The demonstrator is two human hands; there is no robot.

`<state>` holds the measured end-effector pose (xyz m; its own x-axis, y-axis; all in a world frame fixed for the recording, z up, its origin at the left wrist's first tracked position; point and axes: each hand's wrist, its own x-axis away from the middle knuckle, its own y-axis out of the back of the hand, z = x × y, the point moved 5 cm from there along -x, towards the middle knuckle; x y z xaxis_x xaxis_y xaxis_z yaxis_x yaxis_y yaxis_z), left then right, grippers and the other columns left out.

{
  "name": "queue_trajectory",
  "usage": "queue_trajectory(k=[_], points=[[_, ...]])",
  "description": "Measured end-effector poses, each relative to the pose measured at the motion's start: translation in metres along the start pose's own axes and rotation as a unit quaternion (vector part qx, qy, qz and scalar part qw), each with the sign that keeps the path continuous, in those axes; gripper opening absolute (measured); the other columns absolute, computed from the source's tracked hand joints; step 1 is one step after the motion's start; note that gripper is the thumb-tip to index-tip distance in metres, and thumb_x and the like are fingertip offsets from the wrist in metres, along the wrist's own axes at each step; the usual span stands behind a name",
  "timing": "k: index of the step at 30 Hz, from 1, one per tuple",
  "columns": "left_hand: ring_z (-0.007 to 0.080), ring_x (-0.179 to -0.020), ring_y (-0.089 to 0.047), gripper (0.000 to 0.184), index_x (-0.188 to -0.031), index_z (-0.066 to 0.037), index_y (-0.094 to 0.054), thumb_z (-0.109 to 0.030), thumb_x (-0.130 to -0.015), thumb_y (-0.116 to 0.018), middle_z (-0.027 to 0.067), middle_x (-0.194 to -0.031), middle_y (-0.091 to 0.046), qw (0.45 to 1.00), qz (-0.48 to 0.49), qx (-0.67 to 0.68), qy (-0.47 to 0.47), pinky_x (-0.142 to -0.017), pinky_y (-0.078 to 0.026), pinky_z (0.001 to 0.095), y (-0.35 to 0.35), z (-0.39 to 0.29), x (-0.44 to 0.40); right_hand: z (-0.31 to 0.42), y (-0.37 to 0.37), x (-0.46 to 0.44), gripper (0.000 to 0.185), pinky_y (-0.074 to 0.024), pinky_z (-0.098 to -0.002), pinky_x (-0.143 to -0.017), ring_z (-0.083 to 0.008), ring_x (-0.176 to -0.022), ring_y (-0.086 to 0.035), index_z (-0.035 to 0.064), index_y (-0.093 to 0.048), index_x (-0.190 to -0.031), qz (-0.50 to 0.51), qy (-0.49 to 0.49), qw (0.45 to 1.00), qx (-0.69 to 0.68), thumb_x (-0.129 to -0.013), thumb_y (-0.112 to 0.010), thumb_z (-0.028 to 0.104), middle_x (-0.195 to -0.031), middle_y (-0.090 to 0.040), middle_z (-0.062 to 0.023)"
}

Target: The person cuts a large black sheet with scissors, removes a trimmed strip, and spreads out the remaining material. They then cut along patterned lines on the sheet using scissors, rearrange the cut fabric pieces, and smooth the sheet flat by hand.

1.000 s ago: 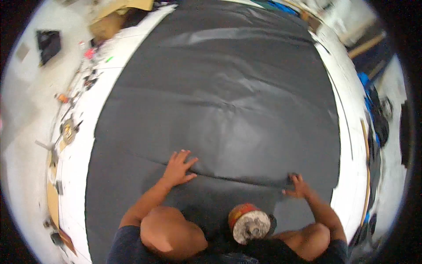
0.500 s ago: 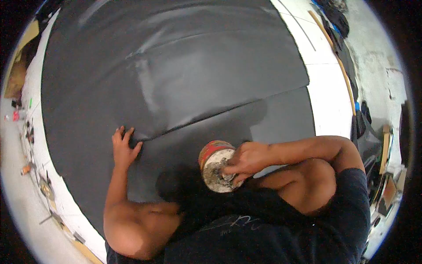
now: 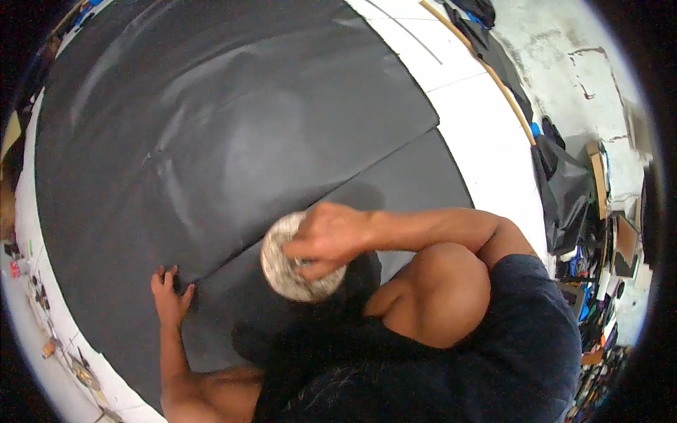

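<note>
A large black sheet (image 3: 261, 148) of smooth, leather-like material lies spread in front of me, with an edge or fold line crossing it diagonally. My left hand (image 3: 171, 299) rests on it near the lower left end of that line, fingers apart. My right hand (image 3: 330, 238) is closed at the top of a round tin (image 3: 276, 262) with a pale, crusted top. The fingers cover the middle of the tin's top, so what exactly they pinch there is hidden. The tin is over the black sheet, just below the diagonal line.
A white tabletop (image 3: 486, 141) shows beyond the sheet's right edge. Along its far right side runs a thin wooden strip (image 3: 502, 88), with dark material (image 3: 564, 190) heaped beside it. Small tools and a reddish bottle (image 3: 15, 269) lie at the left edge.
My right hand and the tin have moved left and slightly up, towards the diagonal line. The view has shifted and turned; my left hand is still on the sheet by the line's end.
</note>
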<state>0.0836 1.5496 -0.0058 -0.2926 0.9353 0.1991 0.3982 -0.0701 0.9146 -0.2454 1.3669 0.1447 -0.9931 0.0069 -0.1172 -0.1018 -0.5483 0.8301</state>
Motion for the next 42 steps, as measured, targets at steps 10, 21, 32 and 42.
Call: queue_trajectory(k=[10, 21, 32, 42], points=[[0.0404, -0.123, -0.039, 0.069, -0.126, -0.011, -0.053, -0.028, -0.065, -0.081, 0.0219, -0.133, -0.040, 0.999, -0.010, -0.011, -0.040, -0.102, -0.035, 0.0478, -0.009, 0.012, -0.021, -0.119, 0.049, -0.034, 0.028, -0.0435, -0.0412, -0.045, -0.0299, -0.049, -0.056, 0.0089, -0.055, -0.078, -0.203, -0.101, 0.972, 0.066, -0.076, -0.068, 0.033, -0.052, -0.052, -0.0107], [0.0390, -0.127, -0.043, 0.081, -0.142, -0.007, -0.036, -0.044, -0.078, -0.070, 0.0222, -0.145, -0.035, 0.939, 0.303, -0.052, 0.155, -0.103, -0.038, 0.0455, 0.065, -0.064, -0.049, -0.107, 0.082, -0.047, 0.057, -0.0498, -0.0497, -0.073, -0.0408, -0.083, -0.063, 0.0038, -0.046, -0.119, 0.036, -0.328, 0.937, -0.117, -0.081, -0.066, 0.042, -0.088, -0.065, -0.0216], [0.0255, -0.106, -0.060, 0.057, -0.128, 0.000, -0.050, -0.038, -0.087, -0.064, 0.0152, -0.114, -0.062, 0.892, 0.317, 0.257, 0.196, -0.095, -0.044, 0.0373, 0.358, -0.372, 0.011, 0.125, 0.209, 0.338, 0.070, -0.0373, -0.0474, -0.101, -0.0406, -0.118, -0.048, 0.0020, -0.049, -0.130, 0.169, -0.698, 0.638, -0.277, -0.086, -0.054, 0.057, -0.127, -0.052, -0.0224], [0.0302, -0.113, -0.056, 0.055, -0.130, -0.002, -0.049, -0.038, -0.091, -0.058, 0.0171, -0.127, -0.055, 0.829, 0.435, 0.101, 0.336, -0.095, -0.044, 0.0430, 0.429, -0.406, 0.015, 0.044, 0.500, 0.504, 0.044, -0.0502, -0.0303, -0.053, -0.0167, -0.065, -0.064, -0.0005, -0.059, -0.107, -0.182, -0.772, 0.579, -0.189, -0.084, -0.067, 0.036, -0.080, -0.066, -0.0122]])
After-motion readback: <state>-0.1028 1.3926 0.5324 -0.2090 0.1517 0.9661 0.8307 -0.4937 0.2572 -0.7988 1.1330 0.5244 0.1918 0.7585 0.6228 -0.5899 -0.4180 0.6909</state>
